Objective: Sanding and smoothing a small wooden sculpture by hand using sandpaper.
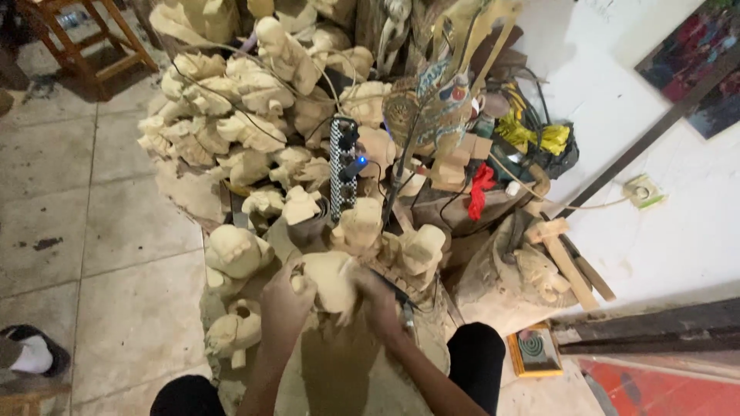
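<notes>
Hands (pixel 331 296) gripping pale, rounded wooden carving (pixel 331 279)

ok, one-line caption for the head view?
Both hands, left hand and right hand, grip a pale wooden carving before heaped carvings.

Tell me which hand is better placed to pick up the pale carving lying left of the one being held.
Left. The left hand grips the held carving on the side nearest that carving; the right hand would have to cross over.
</notes>
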